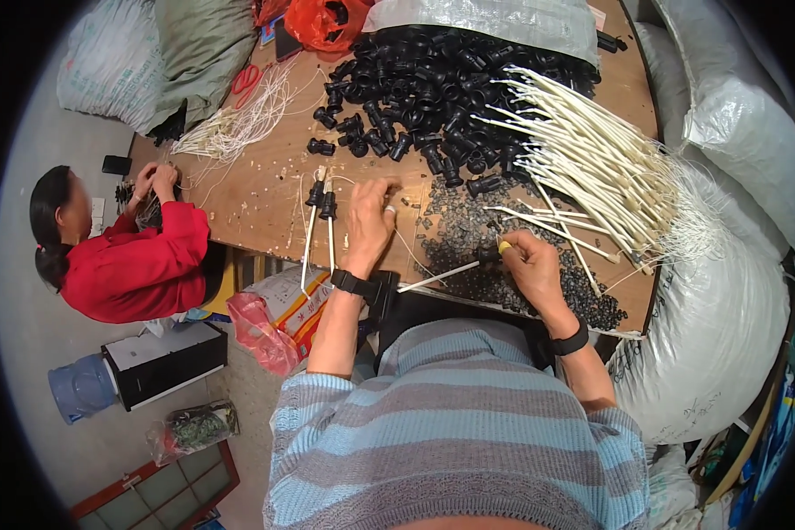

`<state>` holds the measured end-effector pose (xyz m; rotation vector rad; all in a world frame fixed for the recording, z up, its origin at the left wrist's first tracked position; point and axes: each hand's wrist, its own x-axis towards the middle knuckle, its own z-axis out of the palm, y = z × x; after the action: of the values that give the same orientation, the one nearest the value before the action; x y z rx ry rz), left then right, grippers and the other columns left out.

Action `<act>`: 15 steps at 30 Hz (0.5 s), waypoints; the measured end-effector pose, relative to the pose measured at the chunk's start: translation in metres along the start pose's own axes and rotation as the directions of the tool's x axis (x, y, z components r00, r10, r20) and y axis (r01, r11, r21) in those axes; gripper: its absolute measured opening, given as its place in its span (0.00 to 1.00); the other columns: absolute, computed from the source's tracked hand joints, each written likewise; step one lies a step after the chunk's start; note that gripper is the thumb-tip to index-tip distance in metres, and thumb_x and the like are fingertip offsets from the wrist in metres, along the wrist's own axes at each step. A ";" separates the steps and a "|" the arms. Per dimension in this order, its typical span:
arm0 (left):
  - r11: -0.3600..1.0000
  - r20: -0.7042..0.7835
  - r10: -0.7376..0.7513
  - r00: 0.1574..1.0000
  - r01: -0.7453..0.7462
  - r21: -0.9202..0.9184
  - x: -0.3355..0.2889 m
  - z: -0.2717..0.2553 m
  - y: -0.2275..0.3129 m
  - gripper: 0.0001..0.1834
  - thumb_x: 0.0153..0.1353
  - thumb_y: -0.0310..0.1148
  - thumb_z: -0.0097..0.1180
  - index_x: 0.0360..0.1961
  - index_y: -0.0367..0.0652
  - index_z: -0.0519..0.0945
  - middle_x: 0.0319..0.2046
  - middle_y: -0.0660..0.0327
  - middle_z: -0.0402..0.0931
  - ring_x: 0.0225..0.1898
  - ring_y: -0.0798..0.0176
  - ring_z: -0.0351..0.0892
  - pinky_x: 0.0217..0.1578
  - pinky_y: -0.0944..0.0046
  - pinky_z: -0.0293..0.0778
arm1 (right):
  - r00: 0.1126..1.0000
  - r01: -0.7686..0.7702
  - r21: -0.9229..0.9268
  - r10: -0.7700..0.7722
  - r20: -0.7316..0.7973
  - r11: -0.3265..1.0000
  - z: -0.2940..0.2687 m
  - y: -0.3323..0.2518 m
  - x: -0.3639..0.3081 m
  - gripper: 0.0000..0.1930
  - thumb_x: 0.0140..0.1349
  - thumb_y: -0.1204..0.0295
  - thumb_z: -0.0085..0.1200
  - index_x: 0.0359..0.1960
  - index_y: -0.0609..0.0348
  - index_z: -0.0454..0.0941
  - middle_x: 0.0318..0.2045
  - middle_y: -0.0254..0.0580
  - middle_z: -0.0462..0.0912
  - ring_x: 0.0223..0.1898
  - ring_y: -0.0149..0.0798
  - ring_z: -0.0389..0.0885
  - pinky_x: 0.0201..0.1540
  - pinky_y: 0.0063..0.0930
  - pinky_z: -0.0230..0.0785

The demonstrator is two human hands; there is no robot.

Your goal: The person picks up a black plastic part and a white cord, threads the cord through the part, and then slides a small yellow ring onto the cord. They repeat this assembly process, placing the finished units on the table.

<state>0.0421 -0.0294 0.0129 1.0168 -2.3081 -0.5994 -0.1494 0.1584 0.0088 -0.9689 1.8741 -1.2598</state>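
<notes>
Nearer the wearer than the black socket heap [450,84], the right hand [536,268] has fingers pinching a black fitting [488,254] at a white rod's [439,276] end. Whether the left hand's [369,223] loosely bent fingers grip anything, I cannot tell.

Blue-and-grey striped sweater [468,424], black fittings [455,90], cream tubes [596,163], red top [137,278], brown tabletop [256,212]

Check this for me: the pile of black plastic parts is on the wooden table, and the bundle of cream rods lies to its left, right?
Not quite: the bundle of cream rods lies to the right of the pile of black plastic parts, as the head view shows. The pile is on the wooden table.
</notes>
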 end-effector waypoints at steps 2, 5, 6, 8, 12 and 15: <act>0.997 0.014 0.066 0.998 -0.065 -0.040 0.001 0.003 -0.001 0.18 0.43 0.13 0.55 0.38 0.37 0.77 0.32 0.54 0.77 0.37 0.48 0.74 0.42 0.54 0.69 | 1.000 -0.012 -0.002 0.012 0.011 1.000 0.001 0.000 0.001 0.06 0.57 0.74 0.56 0.33 0.62 0.81 0.14 0.33 0.71 0.18 0.23 0.64 0.22 0.23 0.57; 0.998 0.168 0.057 0.984 -0.049 -0.049 0.004 0.009 -0.017 0.17 0.45 0.16 0.56 0.39 0.39 0.79 0.31 0.55 0.77 0.37 0.52 0.75 0.41 0.57 0.71 | 0.999 0.028 -0.033 -0.028 0.017 0.999 0.002 -0.002 -0.001 0.06 0.57 0.74 0.56 0.34 0.63 0.81 0.14 0.33 0.71 0.18 0.23 0.64 0.22 0.23 0.58; 0.995 0.146 0.064 0.987 -0.053 -0.081 0.003 0.011 -0.019 0.16 0.46 0.16 0.55 0.38 0.39 0.79 0.29 0.55 0.76 0.36 0.53 0.75 0.40 0.57 0.70 | 0.999 0.030 -0.034 -0.029 0.014 0.999 0.002 0.000 -0.001 0.06 0.57 0.74 0.56 0.34 0.63 0.81 0.14 0.33 0.71 0.18 0.23 0.64 0.22 0.23 0.58; 0.996 0.113 0.016 0.993 -0.006 -0.091 0.002 0.014 -0.020 0.16 0.46 0.15 0.54 0.38 0.39 0.79 0.29 0.55 0.75 0.36 0.52 0.75 0.39 0.57 0.70 | 1.000 -0.007 0.009 0.007 -0.008 1.000 0.003 0.007 0.000 0.06 0.57 0.74 0.56 0.34 0.62 0.81 0.14 0.32 0.71 0.18 0.23 0.64 0.22 0.23 0.58; 0.994 0.013 0.062 0.998 -0.060 -0.093 0.001 0.012 -0.006 0.15 0.46 0.15 0.54 0.37 0.38 0.79 0.30 0.55 0.75 0.36 0.51 0.75 0.39 0.58 0.70 | 0.997 -0.062 0.025 0.061 0.037 0.998 -0.001 0.007 0.001 0.04 0.62 0.77 0.53 0.35 0.63 0.79 0.18 0.24 0.72 0.21 0.17 0.65 0.23 0.15 0.55; 0.984 0.147 0.105 0.983 -0.082 -0.159 0.004 0.010 -0.004 0.14 0.46 0.16 0.55 0.36 0.38 0.80 0.30 0.55 0.76 0.36 0.52 0.75 0.39 0.58 0.70 | 0.997 -0.028 -0.030 0.029 0.065 0.999 -0.001 0.004 0.001 0.04 0.62 0.77 0.53 0.35 0.64 0.79 0.18 0.25 0.74 0.21 0.17 0.68 0.23 0.14 0.57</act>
<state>0.0354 -0.0332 0.0045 0.8105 -2.3863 -0.8285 -0.1520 0.1591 0.0050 -0.9838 1.8537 -1.1731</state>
